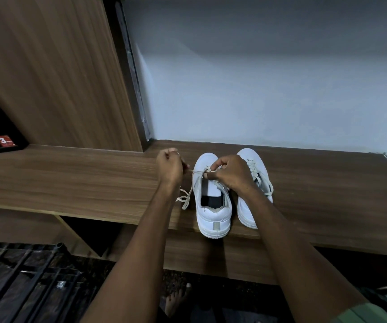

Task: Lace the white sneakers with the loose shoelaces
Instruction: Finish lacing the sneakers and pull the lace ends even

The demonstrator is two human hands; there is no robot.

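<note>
My left hand [169, 167] is curled tight around one end of the shoelace [186, 198], drawing it out to the side of the near white sneaker [213, 213], while my right hand [231, 173] pinches the lace where it crosses the lowest eyelets, fingertips [207, 176] pressed against the shoe's throat. Both hands are clamped on lace, neither one free. The shoe being laced stands directly under my right hand on the wooden shelf [71, 183], heel toward me and overhanging the front edge; the slack tail of the lace loops on the wood below my left wrist. The second white sneaker [248, 157] sits just beyond my right hand, touching or nearly touching the first, and looks already laced. By my judgement only the first rows are threaded here, so most of the lacing remains. The risks: a hard pull from my left hand could drag one end too long and leave the other short, or slide the shoe further off the edge if my right hand lets go. The loose tail could also snag or twist, leaving the lace lying crooked across the tongue. The dim light makes the eyelets hard to read.
</note>
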